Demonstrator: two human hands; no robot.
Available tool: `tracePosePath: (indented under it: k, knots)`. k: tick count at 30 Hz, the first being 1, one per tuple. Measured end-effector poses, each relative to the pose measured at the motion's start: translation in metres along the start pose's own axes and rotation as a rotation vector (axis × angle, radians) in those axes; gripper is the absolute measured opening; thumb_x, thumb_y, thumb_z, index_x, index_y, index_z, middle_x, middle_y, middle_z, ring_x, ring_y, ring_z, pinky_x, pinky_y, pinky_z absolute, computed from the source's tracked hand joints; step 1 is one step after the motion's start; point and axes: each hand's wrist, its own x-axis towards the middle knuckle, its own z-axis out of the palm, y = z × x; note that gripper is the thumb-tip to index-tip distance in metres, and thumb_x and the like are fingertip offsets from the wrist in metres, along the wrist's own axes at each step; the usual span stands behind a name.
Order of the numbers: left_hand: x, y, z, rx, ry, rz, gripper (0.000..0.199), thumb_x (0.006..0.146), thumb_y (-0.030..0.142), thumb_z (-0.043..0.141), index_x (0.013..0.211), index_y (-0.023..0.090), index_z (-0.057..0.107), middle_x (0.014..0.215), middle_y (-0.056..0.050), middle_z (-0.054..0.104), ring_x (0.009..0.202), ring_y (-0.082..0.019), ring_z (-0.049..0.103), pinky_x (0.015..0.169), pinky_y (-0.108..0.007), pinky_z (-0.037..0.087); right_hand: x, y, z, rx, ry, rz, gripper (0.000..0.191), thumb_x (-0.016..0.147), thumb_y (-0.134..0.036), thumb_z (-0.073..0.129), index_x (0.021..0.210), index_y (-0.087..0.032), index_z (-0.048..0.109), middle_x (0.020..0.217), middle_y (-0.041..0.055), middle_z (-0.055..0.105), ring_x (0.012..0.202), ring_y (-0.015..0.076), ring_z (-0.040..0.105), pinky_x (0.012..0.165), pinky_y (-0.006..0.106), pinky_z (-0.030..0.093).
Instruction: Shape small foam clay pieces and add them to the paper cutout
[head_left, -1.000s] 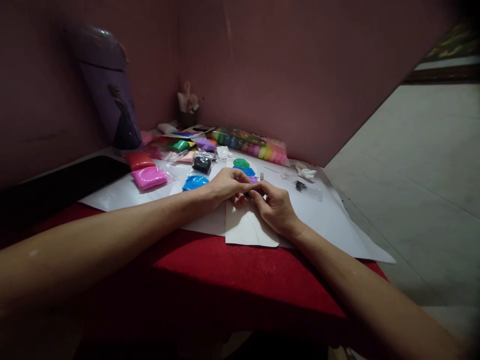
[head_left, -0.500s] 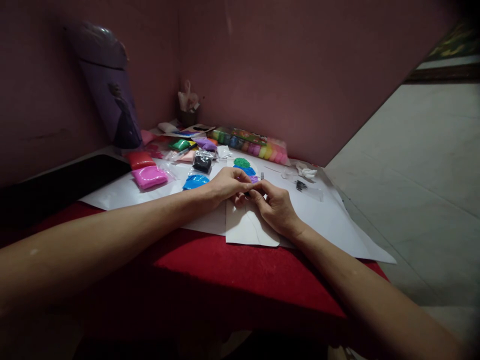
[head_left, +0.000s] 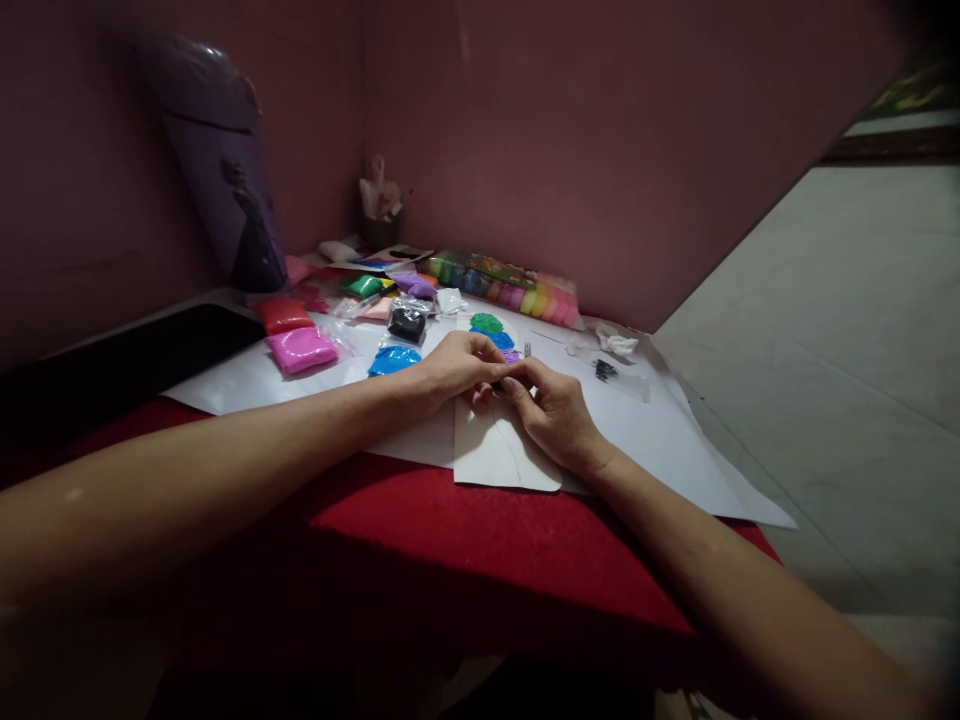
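Fingertip to fingertip, my left hand (head_left: pixel 466 365) and my right hand (head_left: pixel 551 405) are pinched together above a white card (head_left: pixel 499 455). Between them shows a small dark piece (head_left: pixel 497 386), mostly hidden by the fingers. Just beyond my hands, the card bears a textured green patch (head_left: pixel 487 323), a blue patch (head_left: pixel 491 340) and a purple patch (head_left: pixel 511 356), the last partly covered by my fingers. A fork (head_left: pixel 527 349) points up past my right hand, its lower part out of sight.
Clay packets in black (head_left: pixel 406 323), blue (head_left: pixel 394 360) and pink (head_left: pixel 304 350) lie to the left. At the back is a long pack of coloured clay (head_left: pixel 517 290). Black bits (head_left: pixel 604 370) and a crumpled tissue (head_left: pixel 616 340) lie right, on white paper (head_left: pixel 660 440) over red cloth (head_left: pixel 450 540).
The view has shifted very slightly. Both hands keep the same pinched pose over the card, with no clear movement of the things around them.
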Motion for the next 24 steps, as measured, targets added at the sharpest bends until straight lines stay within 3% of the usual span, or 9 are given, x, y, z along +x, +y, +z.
tracePosePath:
  k: [24]
  knots:
    - [0.0011, -0.0015, 0.0018, 0.023, 0.035, 0.048, 0.008, 0.084, 0.01, 0.063, 0.076, 0.009, 0.059, 0.048, 0.0, 0.058, 0.037, -0.008, 0.05, 0.043, -0.021, 0.038, 0.0012, -0.0012, 0.0001, 0.071, 0.04, 0.008, 0.011, 0.09, -0.021, 0.055, 0.091, -0.019, 0.066, 0.081, 0.0035, 0.071, 0.068, 0.0154, 0.062, 0.066, 0.029, 0.047]
